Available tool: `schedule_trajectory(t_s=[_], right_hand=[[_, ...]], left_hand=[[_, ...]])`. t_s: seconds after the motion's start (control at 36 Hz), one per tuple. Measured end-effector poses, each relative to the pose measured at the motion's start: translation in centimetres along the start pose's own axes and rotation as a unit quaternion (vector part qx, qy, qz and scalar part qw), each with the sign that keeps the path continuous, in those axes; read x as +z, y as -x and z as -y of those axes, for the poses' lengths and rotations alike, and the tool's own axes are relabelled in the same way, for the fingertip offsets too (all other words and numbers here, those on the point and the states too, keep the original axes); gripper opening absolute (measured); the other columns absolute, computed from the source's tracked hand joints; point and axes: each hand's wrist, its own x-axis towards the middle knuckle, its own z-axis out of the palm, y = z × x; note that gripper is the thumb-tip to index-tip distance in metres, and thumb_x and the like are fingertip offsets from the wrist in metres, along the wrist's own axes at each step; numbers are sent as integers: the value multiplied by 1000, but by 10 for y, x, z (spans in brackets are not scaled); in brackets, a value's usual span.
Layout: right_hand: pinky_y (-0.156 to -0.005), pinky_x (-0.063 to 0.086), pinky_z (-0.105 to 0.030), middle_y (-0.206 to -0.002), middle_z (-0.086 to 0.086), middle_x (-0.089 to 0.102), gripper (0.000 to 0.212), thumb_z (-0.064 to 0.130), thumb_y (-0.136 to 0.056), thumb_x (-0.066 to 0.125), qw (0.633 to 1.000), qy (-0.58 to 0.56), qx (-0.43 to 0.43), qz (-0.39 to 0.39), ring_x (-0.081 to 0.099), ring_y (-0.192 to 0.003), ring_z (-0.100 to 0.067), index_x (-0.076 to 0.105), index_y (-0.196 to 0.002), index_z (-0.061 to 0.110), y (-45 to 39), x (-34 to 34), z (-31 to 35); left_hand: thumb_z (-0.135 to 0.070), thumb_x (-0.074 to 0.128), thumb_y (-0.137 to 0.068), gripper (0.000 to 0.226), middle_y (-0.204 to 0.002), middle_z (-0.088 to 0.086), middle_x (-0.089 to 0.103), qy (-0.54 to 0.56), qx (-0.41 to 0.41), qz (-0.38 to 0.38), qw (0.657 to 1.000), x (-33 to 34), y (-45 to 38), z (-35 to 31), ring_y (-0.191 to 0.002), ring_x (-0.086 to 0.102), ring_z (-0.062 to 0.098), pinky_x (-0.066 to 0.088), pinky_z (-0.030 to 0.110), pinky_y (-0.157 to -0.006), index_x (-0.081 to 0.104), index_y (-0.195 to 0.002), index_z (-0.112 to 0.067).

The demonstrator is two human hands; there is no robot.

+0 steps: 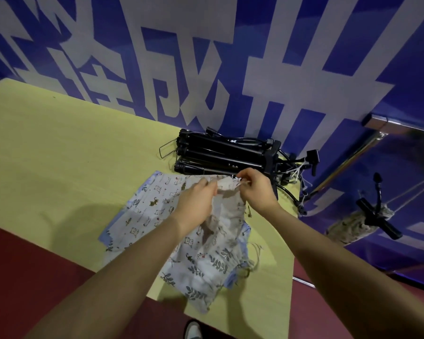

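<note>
A: The fingers (pixel 207 185) on both hands are curling in and pinching. The left hand (pixel 196 204) and the right hand (pixel 255 189) are each holding the top edge of the top cloth (pixel 227 209) between thumb and fingertips.

B: Where is that cloth sitting?

A: It is lying on the pile of printed cloths (pixel 152 204), the ones with little cats and leaves. The pile is resting on the yellow table (pixel 59 143), near the far right corner and just in front of the black tripods (pixel 220 152). Only the top edge is lifting up.

B: Is the job nearly done?

A: I am thinking no, it looks like the start. The hands are only picking up the edge. The cloth is hanging crumpled, and nothing is looking folded or put aside. The cloths under it are lying in a messy spread, waiting.

B: What are you not seeing well?

A: The arms are covering the middle of the pile, so I am not able to count the cloths. The cloth edge is hiding some fingertips, so I cannot tell how much they are gripping. Some strings (pixel 255 255) are dangling off the right side, and I cannot tell which cloth they belong to. A shoe (pixel 193 330) is poking out down low, only part of it showing. The tripods are tangling with cords, so counting them is hard too.
</note>
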Motion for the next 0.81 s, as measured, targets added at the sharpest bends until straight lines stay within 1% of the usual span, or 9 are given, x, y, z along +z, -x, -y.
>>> schedule_trajectory(t_s=[0.08,0.19,0.25,0.33,0.39,0.47,0.56,0.72,0.81], right_hand=[[-81,52,-39,-109,-6,63,19,11,-89,57,999,28,-26,-14,61,-93,-23,64,-107,10,1,-1,-6],[-92,47,-31,-115,-3,54,33,21,-90,62,997,7,-48,-67,55,-103,-16,55,-120,10,4,-4,-15],[-87,45,-29,-113,1,45,35,15,-91,58,993,35,-50,-97,50,-99,-13,49,-124,8,6,-8,-21],[-69,42,-32,-101,2,48,22,12,-91,53,993,81,-11,-85,49,-84,-14,51,-112,9,6,-9,-32],[-66,41,-33,-97,-3,54,17,16,-90,54,989,137,49,-12,53,-82,-20,51,-105,10,6,-5,-41],[-68,41,-31,-100,-12,59,14,19,-89,56,970,196,127,70,58,-92,-31,51,-99,10,11,4,-53],[-70,39,-29,-102,-12,55,25,23,-89,59,964,195,160,86,57,-98,-32,51,-105,6,17,14,-64],[-74,42,-31,-114,-17,55,32,22,-89,61,959,194,189,88,55,-104,-34,51,-112,2,14,24,-75],[-74,41,-31,-115,-19,56,26,16,-90,56,956,199,199,89,56,-104,-36,53,-110,-1,11,27,-75]], left_hand=[[9,45,-83,62,-133,10,41,-29,-18,4,999,6,-1,1,-103,57,28,42,32,-69,35,-140,-12],[6,48,-84,71,-139,7,33,-2,-51,3,999,9,-12,4,-87,53,25,36,31,-57,22,-146,-14],[7,45,-85,71,-147,3,28,6,-58,-7,998,8,-17,8,-79,52,23,32,29,-48,22,-147,-17],[8,40,-87,68,-157,-4,16,20,-60,-22,998,6,-24,9,-80,58,25,29,25,-43,27,-147,-21],[5,39,-88,64,-158,-7,16,34,-55,-29,997,5,-27,7,-85,61,26,34,25,-48,31,-145,-23],[-1,40,-90,59,-157,-8,20,45,-35,-27,998,7,-27,3,-95,61,25,38,27,-57,33,-144,-24],[-4,40,-92,60,-156,-10,22,63,-25,-14,998,14,-29,4,-106,58,21,43,26,-62,30,-147,-26],[-3,41,-91,63,-157,-8,22,123,-36,29,991,19,-29,7,-128,47,18,45,27,-91,28,-148,-27],[-3,42,-91,64,-158,-9,20,131,-40,35,990,18,-31,6,-123,52,20,43,23,-88,27,-148,-27]])
